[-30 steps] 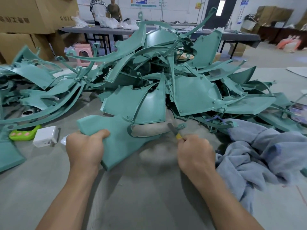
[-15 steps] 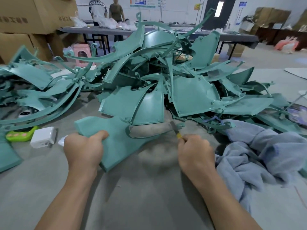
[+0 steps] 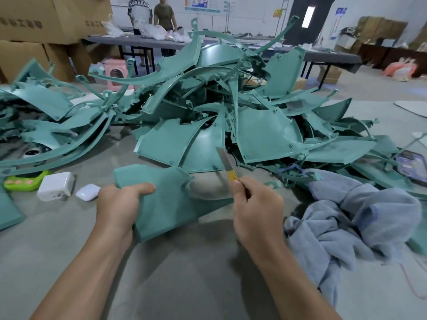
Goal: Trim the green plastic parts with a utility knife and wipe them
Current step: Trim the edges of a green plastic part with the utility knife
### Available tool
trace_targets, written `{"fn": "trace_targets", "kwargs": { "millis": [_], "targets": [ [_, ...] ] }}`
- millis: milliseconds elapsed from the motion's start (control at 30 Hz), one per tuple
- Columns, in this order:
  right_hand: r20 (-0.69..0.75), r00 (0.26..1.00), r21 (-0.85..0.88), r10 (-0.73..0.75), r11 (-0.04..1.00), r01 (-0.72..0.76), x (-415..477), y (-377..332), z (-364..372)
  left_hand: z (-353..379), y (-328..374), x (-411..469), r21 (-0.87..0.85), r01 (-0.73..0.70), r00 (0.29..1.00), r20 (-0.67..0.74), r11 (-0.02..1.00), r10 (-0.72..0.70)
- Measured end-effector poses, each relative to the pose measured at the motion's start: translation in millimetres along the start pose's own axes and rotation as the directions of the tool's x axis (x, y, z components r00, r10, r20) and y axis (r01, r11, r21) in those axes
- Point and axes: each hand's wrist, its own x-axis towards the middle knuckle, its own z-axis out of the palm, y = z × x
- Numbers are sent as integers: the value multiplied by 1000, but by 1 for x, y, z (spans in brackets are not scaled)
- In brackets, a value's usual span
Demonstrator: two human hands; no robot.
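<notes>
A: Now, entry: your right hand has lifted the utility knife off the cutout edge. Blade points up at centre frame, fingers wrapped round its handle.
B: And your left hand?
A: Gripping the green part, lower centre. Likely 1 trimming pass done. Cloth lies at right, untouched.

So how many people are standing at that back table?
2: a person in a patterned shirt and a person in an olive shirt beside them, behind the grey table. The pile could hide others.
</notes>
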Motion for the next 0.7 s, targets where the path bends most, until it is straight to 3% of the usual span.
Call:
{"fn": "trace_targets", "kwargs": {
  "millis": [133,200,267,300,333,400,433,467,567,633,700],
  "targets": [
    [-253,962,-5,-104,994,107,5,0,-21,-7,4,3,-12,-2,1000,12,1000,2],
    [-335,937,-50,-101,995,89,6,3,-34,-14,7,6,4,59,996,61,998,-59],
    [-382,924,10,19,1000,-16,13,13,-43,-22,12,8,-2,186,968,172,983,-183],
    [-362,925,137,113,988,-67,17,17,-45,-27,15,9,4,230,949,223,973,-225],
    [-293,930,327,220,938,-119,22,20,-45,-31,17,9,17,248,933,264,969,-243],
    [-19,915,652,402,699,-293,26,21,-40,-35,21,13,48,261,906,332,964,-262],
    [134,899,706,417,596,-382,26,20,-36,-36,21,13,66,277,889,362,959,-282],
    [244,898,706,365,568,-423,25,18,-30,-35,21,13,81,297,872,382,951,-305],
    [352,936,571,-12,795,-204,12,12,-17,-28,16,11,111,305,863,388,946,-324],
    [469,863,434,-189,900,-39,2,8,-9,-25,15,10,106,269,884,369,957,-289],
    [546,786,310,-290,942,132,-5,5,-2,-26,15,10,93,278,879,377,956,-293]
  ]
}}
